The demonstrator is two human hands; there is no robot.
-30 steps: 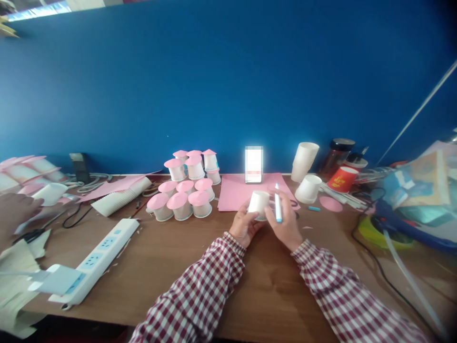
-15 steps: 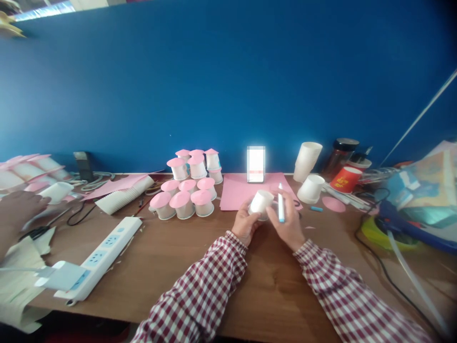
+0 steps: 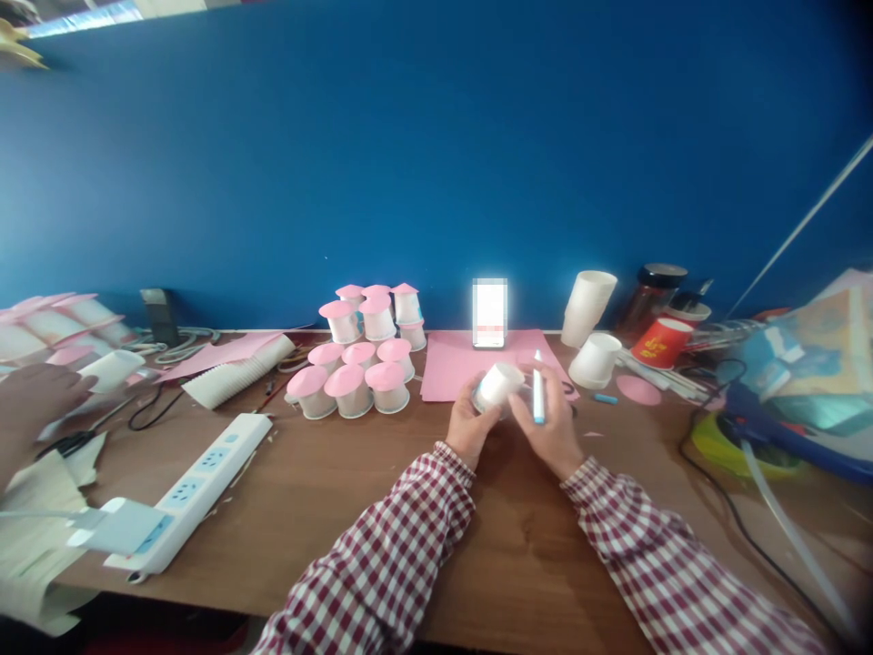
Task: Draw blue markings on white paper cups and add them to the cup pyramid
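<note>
My left hand is closed around a white paper cup, which is tilted with its base up and to the right. In my right hand is a white marker with a blue end, standing nearly upright between the fingers, its tip pointing up. The fingertips of that hand are close to the cup's right side; whether they touch it I cannot tell. Behind the cup lies a pink paper sheet. A small blue marker cap rests on the table to the right of my right hand.
Several pink-roofed paper cups stand left of centre. Stacked white cups, a white cup and a red cup are at the right. A phone stands behind. A power strip and another person's hand occupy the left.
The cup in my left hand has tilted slightly more. At the far left, the other person's hand and white cup have shifted slightly. My right hand keeps the marker in nearly the same place.
</note>
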